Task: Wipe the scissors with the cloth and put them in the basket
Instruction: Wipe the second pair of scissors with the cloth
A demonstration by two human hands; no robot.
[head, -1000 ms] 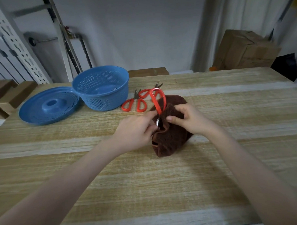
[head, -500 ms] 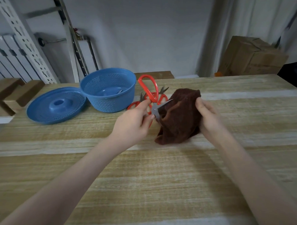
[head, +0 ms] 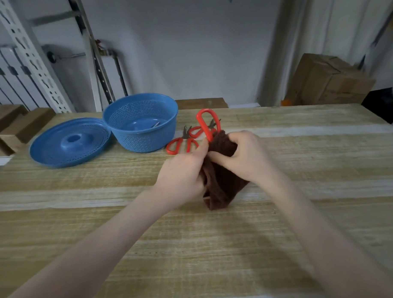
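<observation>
My left hand (head: pixel 183 170) holds red-handled scissors (head: pixel 207 122) by the handle end; one red loop sticks up above the hands. Their blades are hidden inside the brown cloth (head: pixel 221 185), which my right hand (head: pixel 244 157) grips around them. The cloth hangs down to the wooden table (head: pixel 210 249). Two more red-handled scissors lie on the table: one pair (head: pixel 180 143) just right of the blue basket (head: pixel 142 133), another (head: pixel 197 132) partly hidden behind the held pair. Inside the basket a metal tip shows.
A blue perforated lid (head: pixel 68 142) lies left of the basket. Wooden blocks (head: pixel 20 125) sit at the table's left edge. A cardboard box (head: pixel 327 82) stands beyond the far right edge. A metal rack and a radiator stand behind on the left.
The scissors were pulled out of the cloth to the left half a second ago. Now the cloth is wrapped round the blades again and both hands are close together.
</observation>
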